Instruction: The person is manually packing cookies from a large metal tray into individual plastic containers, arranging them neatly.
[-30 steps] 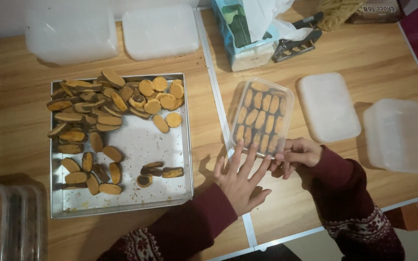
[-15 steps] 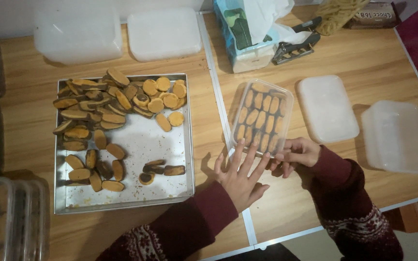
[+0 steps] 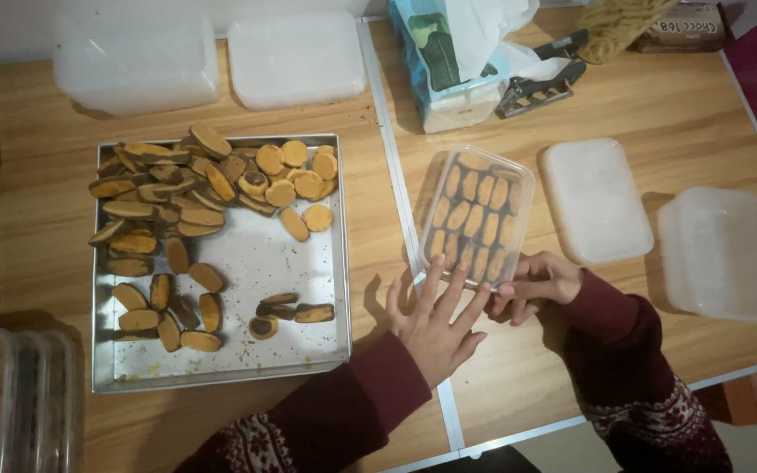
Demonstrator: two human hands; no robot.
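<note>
1. The left hand (image 3: 435,320) is lying flat on the wooden table (image 3: 659,114), its fingers (image 3: 431,276) spread apart and reaching toward the near edge of the clear box (image 3: 475,219); the fingertips are sitting just at that edge, holding nothing.
2. The right hand (image 3: 541,285) is resting at the near right corner of the box, its fingers curled and pinching that corner (how firmly, I cannot tell).
3. The box is standing just right of the white seam in the table, between the tray (image 3: 247,254) and the loose lids, and it is filled with neat rows of biscuits standing on edge.
4. The metal tray is lying to the left of the seam, well within reach of the left hand, carrying a heap of brown-and-yellow biscuits (image 3: 203,184) along its far side and a scattering near its front edge, with crumbs on the bare metal between them.
5. A white lid (image 3: 596,200) is lying just beside the box on its right, and a second clear tub (image 3: 720,254) is sitting further right, near the table's edge.
6. Behind the box, a tissue pack (image 3: 453,61) and a stapler (image 3: 541,83) are crowding the far side of the table.
7. Two more plastic tubs (image 3: 137,61) are standing upside down beyond the tray.
8. At the near left, filled boxes (image 3: 2,394) are sitting stacked, partly out of the picture.
</note>
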